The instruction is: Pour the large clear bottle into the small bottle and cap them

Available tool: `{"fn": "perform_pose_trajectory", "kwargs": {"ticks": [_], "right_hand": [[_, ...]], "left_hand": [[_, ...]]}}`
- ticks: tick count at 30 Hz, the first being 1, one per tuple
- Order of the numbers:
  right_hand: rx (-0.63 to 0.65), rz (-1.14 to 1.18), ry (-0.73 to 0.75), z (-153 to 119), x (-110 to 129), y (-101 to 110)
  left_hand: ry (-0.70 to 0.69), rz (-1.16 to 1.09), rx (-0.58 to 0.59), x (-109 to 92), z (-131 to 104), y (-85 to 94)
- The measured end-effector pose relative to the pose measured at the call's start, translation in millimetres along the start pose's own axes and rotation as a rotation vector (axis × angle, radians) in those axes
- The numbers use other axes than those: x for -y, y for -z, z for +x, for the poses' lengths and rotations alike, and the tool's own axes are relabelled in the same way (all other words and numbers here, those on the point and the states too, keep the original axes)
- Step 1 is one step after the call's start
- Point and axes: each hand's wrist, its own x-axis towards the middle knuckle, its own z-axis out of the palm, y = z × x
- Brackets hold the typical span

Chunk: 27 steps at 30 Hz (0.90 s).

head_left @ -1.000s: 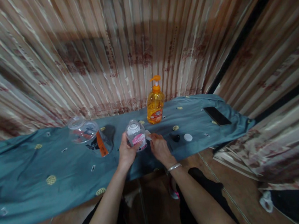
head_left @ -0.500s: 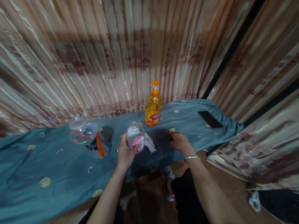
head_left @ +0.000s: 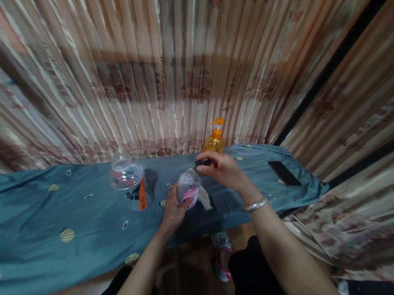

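My left hand (head_left: pixel 174 208) is wrapped round a clear bottle (head_left: pixel 189 182) with a pink and white label; its mouth is uncovered and points up. Pinched in my right hand (head_left: pixel 222 168) is a small black cap (head_left: pixel 203 162), held just above and to the right of the bottle's mouth, apart from it. A crumpled white tissue (head_left: pixel 205 199) lies against the bottle's right side. Behind my right hand stands an orange pump bottle (head_left: pixel 214 142), its lower part hidden.
A clear plastic container (head_left: pixel 128 176) with an orange and black label stands on the left. On the right lies a black phone (head_left: pixel 284 173). The table wears a teal patterned cloth (head_left: pixel 94 214). Striped curtains (head_left: pixel 161 76) hang behind, and a dark pole (head_left: pixel 330 72) slants at right.
My right hand has risen from the cloth and moved left to the bottle's mouth, now showing the black cap. My left hand still holds the bottle. The view has shifted slightly.
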Motion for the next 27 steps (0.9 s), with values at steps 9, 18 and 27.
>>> {"fn": "perform_pose_trajectory", "kwargs": {"ticks": [9, 18, 27], "right_hand": [[0.402, -0.483, 0.341, 26, 58, 10], [0.482, -0.733, 0.378, 25, 67, 7], [0.459, -0.886, 0.436, 24, 62, 0]], "left_hand": [[0.010, -0.059, 0.004, -1, -1, 0.2], [0.006, -0.077, 0.008, -4, -3, 1.7], [-0.020, -0.074, 0.014, -5, -4, 0.7]]}}
